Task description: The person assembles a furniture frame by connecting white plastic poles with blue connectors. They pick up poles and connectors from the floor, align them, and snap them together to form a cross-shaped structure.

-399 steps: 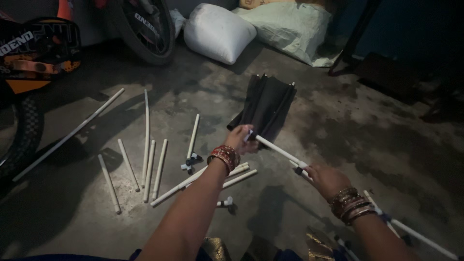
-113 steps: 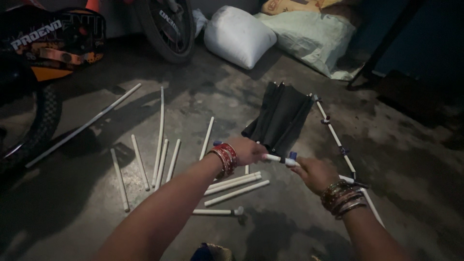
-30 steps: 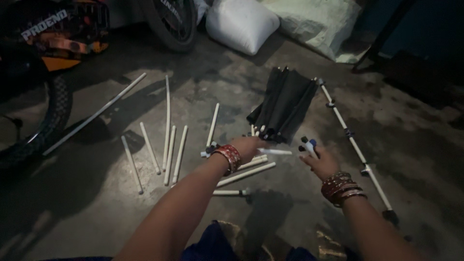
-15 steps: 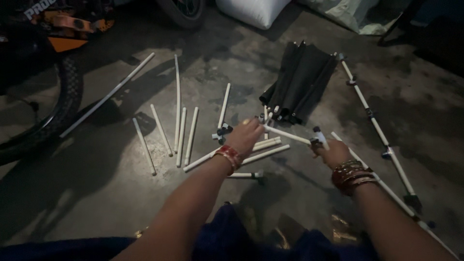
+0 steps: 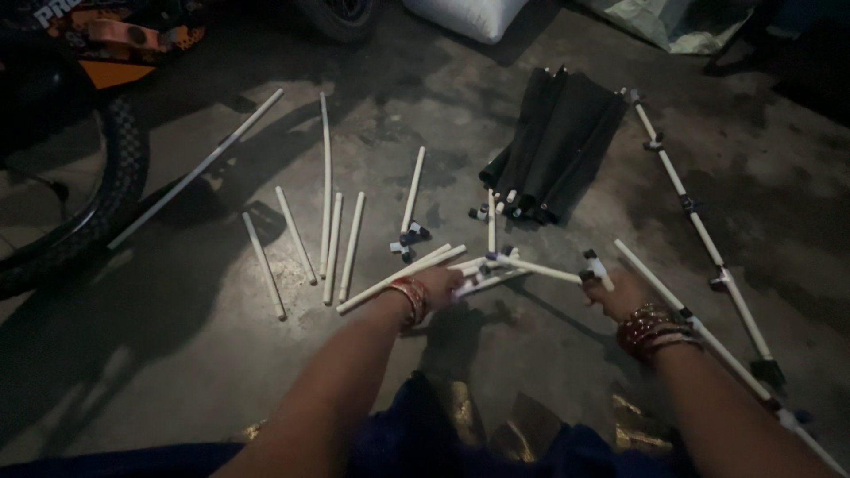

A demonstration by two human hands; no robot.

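A: Quick pass. Left hand (image 5: 440, 285) is closed on the near end of a white plastic pipe (image 5: 531, 267) with a dark connector at that end. Right hand (image 5: 620, 292) is pinched around a short white pipe stub (image 5: 598, 268) at the pipe's other end, fingers curled, not spread.

B: Where's the pipe sitting?

A: Low over the concrete floor (image 5: 177, 354), mid-frame, just in front of the folded black fabric bundle (image 5: 558, 146). Can't tell if its middle touches the floor or clears it.

B: Axis?

A: Long axis runs roughly left to right between the two hands, far end dipping slightly toward the right hand. The stub stands off it at an angle, pointing up and away from the person.

B: Handling?

A: My guess: light, stiff, hollow tube, smooth and a bit slippery. Best held near the ends by the fittings, as both hands do now, since the joints look like the weak spots; a mid-span grip would let it swing.

B: Anything else around?

A: Loose white pipes (image 5: 332, 239) lying fanned out to the left, mostly pointing away from the person. A long jointed pole (image 5: 699, 221) with dark clips runs along the right side. Bicycle tyre (image 5: 115, 190) at the left edge, white sack (image 5: 478, 13) at the top edge. Red bangles (image 5: 651, 327) on the right wrist.
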